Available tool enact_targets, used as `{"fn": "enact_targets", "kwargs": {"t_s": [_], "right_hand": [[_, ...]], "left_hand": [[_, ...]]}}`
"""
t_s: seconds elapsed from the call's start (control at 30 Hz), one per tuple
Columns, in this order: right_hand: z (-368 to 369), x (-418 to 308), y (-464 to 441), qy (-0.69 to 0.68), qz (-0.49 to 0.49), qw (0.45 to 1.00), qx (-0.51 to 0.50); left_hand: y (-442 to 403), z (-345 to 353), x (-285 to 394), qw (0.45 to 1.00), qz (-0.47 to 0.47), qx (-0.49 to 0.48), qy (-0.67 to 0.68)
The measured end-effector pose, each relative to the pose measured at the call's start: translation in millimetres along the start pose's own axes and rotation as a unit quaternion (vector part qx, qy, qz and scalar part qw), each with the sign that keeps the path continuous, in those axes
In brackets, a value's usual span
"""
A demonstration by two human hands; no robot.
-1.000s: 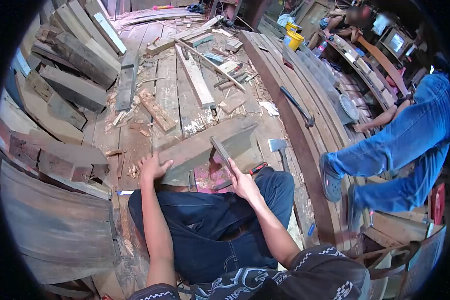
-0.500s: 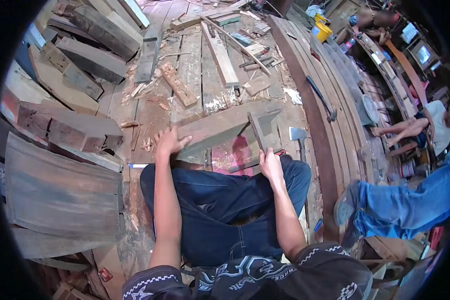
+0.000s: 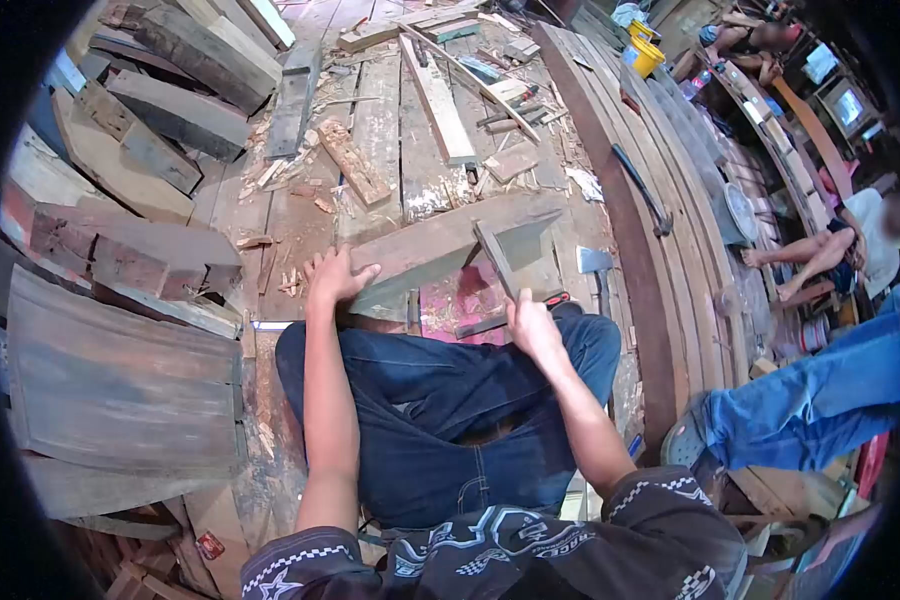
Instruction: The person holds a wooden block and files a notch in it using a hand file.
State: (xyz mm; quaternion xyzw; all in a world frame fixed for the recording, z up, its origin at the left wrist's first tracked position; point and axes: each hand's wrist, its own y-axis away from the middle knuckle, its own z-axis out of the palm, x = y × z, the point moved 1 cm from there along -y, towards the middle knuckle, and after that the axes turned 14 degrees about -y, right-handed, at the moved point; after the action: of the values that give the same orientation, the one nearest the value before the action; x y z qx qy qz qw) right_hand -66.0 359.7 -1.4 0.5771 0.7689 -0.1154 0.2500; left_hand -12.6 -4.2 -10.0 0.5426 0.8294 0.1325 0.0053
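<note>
A thick, greyish wooden beam (image 3: 440, 240) lies across the floor in front of my crossed legs. My left hand (image 3: 338, 275) rests on its left end, thumb and fingers apart. My right hand (image 3: 532, 325) is closed round the near end of a narrow flat strip (image 3: 496, 258), which looks wooden. The strip's far end leans over the beam's upper edge, right of its middle. Close to my right hand lie a dark flat bar (image 3: 482, 326) and a red-and-black object (image 3: 558, 299) I cannot make out. A pink patch (image 3: 460, 298) shows between beam and legs.
An axe (image 3: 595, 262) lies to the right of the beam. A hammer (image 3: 642, 190) rests on long stacked planks (image 3: 660, 290). Timber blocks (image 3: 175, 115) crowd the left side. Chips and offcuts (image 3: 355, 165) litter the floor ahead. Other people sit and stand at right.
My right hand has moved slightly left, and the strip's far end has shifted left along the beam. My left hand stays on the beam's end.
</note>
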Motion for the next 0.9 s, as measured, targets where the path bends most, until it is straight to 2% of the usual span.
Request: {"fn": "enact_targets", "kwargs": {"t_s": [0.07, 0.1, 0.17, 0.23, 0.27, 0.37, 0.43, 0.5, 0.57, 0.63, 0.7, 0.77, 0.83, 0.87, 0.9], "right_hand": [[-19, 8, -11, 0.026, 0.014, 1.0, -0.006], [-21, 12, -17, 0.003, 0.03, 0.999, 0.034], [-3, 23, -25, -0.005, 0.027, 0.999, 0.044], [-8, -4, -8, 0.018, 0.012, 1.0, 0.007], [1, 5, -10, 0.034, -0.006, 0.999, -0.027], [-22, 8, -16, 0.034, -0.028, 0.999, -0.008], [-26, 10, -24, 0.025, 0.021, 0.999, 0.034], [-8, 10, -24, 0.003, 0.031, 0.999, 0.017], [-9, -15, -6, 0.031, 0.003, 0.998, -0.046], [-22, -28, -2, 0.038, 0.015, 0.996, -0.074], [-29, -11, -14, 0.012, 0.03, 0.998, -0.045], [-17, 12, -25, 0.028, 0.017, 0.999, 0.029], [-11, 0, -18, 0.009, 0.034, 0.999, 0.009], [-9, -8, -8, 0.019, 0.005, 1.0, 0.003], [-13, -16, -3, 0.044, 0.014, 0.998, -0.041]], "left_hand": [[3, 3, 0, 1.0, -0.004, 0.002, 0.009], [3, 3, 0, 1.0, -0.007, 0.004, 0.011], [4, 2, 0, 1.0, -0.008, 0.01, 0.007], [5, -2, 1, 1.0, -0.006, 0.017, -0.002], [4, -2, 1, 1.0, -0.006, 0.014, -0.003], [1, 3, 0, 1.0, -0.005, 0.006, 0.002], [2, 4, -2, 1.0, -0.004, 0.012, 0.012], [2, 2, -1, 1.0, -0.003, 0.019, 0.004], [5, -1, 1, 1.0, -0.004, 0.021, 0.0], [3, -1, -1, 1.0, -0.004, 0.02, -0.003], [4, 4, 0, 1.0, -0.004, 0.017, 0.003], [4, 2, -1, 1.0, -0.003, 0.02, 0.009], [6, -2, 1, 1.0, -0.007, 0.015, -0.002], [6, -3, 2, 1.0, -0.009, 0.012, -0.007], [5, -3, 1, 1.0, -0.009, 0.015, -0.006]]}}
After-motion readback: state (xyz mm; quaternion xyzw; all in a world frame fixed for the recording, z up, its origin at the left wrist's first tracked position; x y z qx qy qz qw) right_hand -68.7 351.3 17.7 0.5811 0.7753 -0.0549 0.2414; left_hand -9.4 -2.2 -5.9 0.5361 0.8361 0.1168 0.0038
